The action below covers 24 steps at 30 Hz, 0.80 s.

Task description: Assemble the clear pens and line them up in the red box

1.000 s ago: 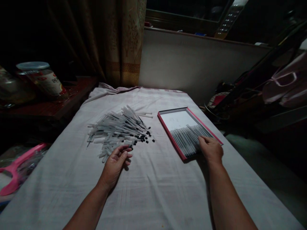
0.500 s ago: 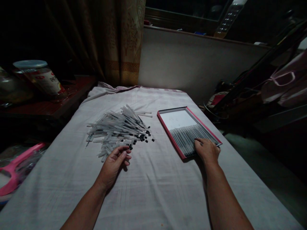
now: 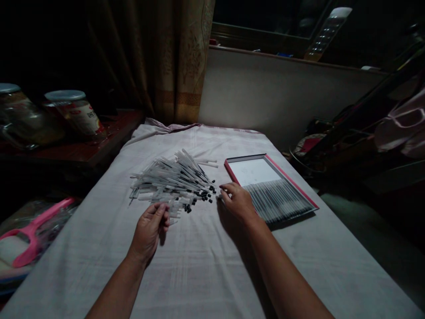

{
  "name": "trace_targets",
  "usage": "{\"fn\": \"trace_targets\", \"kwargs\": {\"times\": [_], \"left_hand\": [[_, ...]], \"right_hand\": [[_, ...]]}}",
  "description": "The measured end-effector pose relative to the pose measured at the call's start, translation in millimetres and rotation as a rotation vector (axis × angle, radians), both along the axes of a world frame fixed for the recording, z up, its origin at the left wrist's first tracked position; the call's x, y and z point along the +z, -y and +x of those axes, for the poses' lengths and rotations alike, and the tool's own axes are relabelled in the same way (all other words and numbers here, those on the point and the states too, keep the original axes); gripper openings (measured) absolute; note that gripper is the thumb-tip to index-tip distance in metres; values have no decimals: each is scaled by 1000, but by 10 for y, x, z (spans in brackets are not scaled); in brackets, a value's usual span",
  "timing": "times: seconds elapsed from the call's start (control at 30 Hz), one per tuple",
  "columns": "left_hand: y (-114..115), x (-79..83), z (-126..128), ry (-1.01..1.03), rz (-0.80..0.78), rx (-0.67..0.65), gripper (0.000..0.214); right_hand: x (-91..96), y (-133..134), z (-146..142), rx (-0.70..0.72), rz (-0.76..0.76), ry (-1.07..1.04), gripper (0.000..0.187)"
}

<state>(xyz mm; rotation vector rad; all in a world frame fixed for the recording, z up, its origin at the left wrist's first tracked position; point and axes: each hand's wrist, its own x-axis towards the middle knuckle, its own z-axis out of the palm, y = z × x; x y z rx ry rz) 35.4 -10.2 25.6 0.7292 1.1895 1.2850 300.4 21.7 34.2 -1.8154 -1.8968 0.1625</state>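
At the near edge of a heap of translucent pen barrels and thin dark refills, my left hand is closed in a pinch. What sits between its fingertips, if anything, is too small to make out. My right hand hangs between the heap and the box, fingers apart and pointing left, nothing visible in them. Small black plugs lie scattered at the right side of the heap, just left of its fingertips. The shallow red-edged box holds a row of assembled pens; my right forearm hides its near left corner.
A pale checked cloth covers the table. On the left stand a dark red side table with lidded jars and, lower down, a pink-handled object. A wall with a window ledge and a bottle closes the back.
My right hand has left the pens in the box and moved left towards the black plugs. My left hand has shifted slightly left and its fingers have drawn together. The view has tilted a little.
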Motion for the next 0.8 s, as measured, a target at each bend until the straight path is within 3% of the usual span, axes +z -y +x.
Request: {"fn": "trace_targets", "kwargs": {"times": [0.13,0.27,0.43,0.63,0.8], "left_hand": [[35,-114,-40,-290,114,40,47],[55,-209,-69,-573,295,50,42],[28,-229,-60,-730,411,12,37],[15,-248,-53,-765,430,-14,36],[23,-247,-49,-846,525,1,34]], "right_hand": [[66,-402,-284,-57,-186,109,31],[132,-810,-455,-82,-241,166,32],[86,-1145,-610,-117,-330,208,30],[83,-1253,-664,-157,-385,211,30],[157,-1017,-505,-202,-319,161,31]]}}
